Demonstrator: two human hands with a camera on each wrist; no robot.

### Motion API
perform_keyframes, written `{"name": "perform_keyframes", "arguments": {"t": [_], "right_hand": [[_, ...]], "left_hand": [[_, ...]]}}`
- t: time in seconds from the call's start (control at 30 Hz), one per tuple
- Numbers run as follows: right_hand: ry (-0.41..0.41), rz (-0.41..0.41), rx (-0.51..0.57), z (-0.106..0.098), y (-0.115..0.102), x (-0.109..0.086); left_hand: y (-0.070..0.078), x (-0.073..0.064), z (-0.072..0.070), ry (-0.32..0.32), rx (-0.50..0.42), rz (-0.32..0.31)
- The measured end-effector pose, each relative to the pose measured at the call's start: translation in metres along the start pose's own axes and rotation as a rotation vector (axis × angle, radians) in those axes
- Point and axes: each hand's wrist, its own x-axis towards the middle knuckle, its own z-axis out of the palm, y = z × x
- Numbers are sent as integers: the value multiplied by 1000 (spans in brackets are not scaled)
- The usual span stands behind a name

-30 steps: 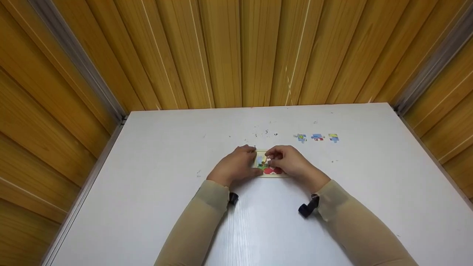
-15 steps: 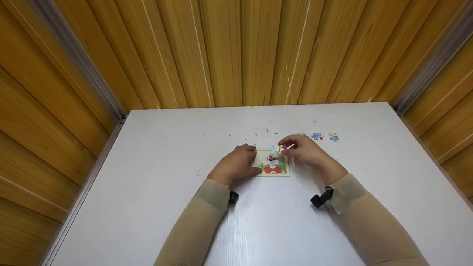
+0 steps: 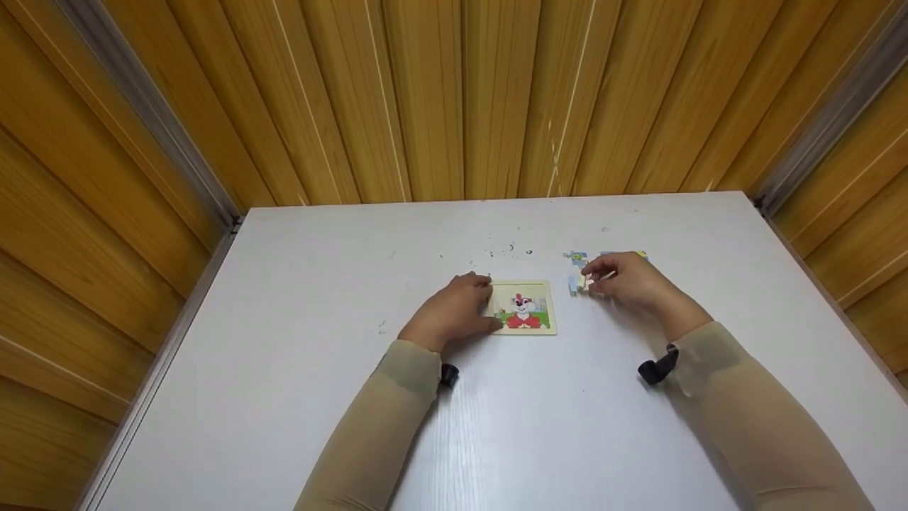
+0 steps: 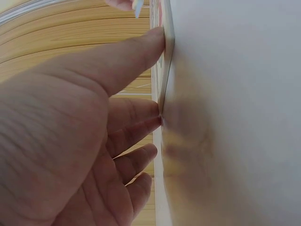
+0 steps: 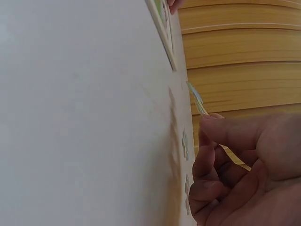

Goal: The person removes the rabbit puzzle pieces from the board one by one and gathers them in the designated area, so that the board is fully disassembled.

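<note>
A small jigsaw puzzle tray (image 3: 523,332) with a pale wooden border lies on the white table. It shows a cartoon animal in red, and its upper part is bare. My left hand (image 3: 454,309) holds the tray by its left side; thumb and fingertips meet the border in the left wrist view. Right of the tray, my right hand (image 3: 631,287) pinches a light blue and yellow puzzle piece (image 3: 574,285) between thumb and fingers. The right wrist view shows that piece (image 5: 195,98) edge-on, raised over the table.
Behind my right hand lie loose puzzle pieces: one blue-green piece (image 3: 579,257) shows, and others (image 3: 642,254) are partly hidden by the hand. Small dark marks (image 3: 511,248) dot the table (image 3: 284,298). Yellow wood-patterned panels (image 3: 425,99) rise behind it.
My right hand has lifted the puzzle piece from the tray and carried it right, baring the tray's upper part. The left hand has stayed at the tray's left side.
</note>
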Motion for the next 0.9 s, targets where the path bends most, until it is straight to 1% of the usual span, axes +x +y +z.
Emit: {"name": "perform_keyframes", "arguments": {"t": [0.13, 0.23, 0.4, 0.6, 0.77, 0.9], "right_hand": [[-12, 25, -33, -1, 7, 1], [-18, 44, -46, 0, 9, 2], [-23, 39, -77, 1, 7, 5], [-36, 43, -122, -1, 8, 7], [-33, 63, -110, -3, 3, 5], [-19, 73, -73, 1, -8, 1]], "left_hand": [[-1, 0, 1, -10, 4, -7], [-2, -1, 3, -10, 3, -3], [-4, -1, 5, -5, -15, 1], [-6, -2, 7, 2, 17, 28], [-6, -1, 8, -1, 15, 15], [-6, -1, 8, -7, 0, 12]]}}
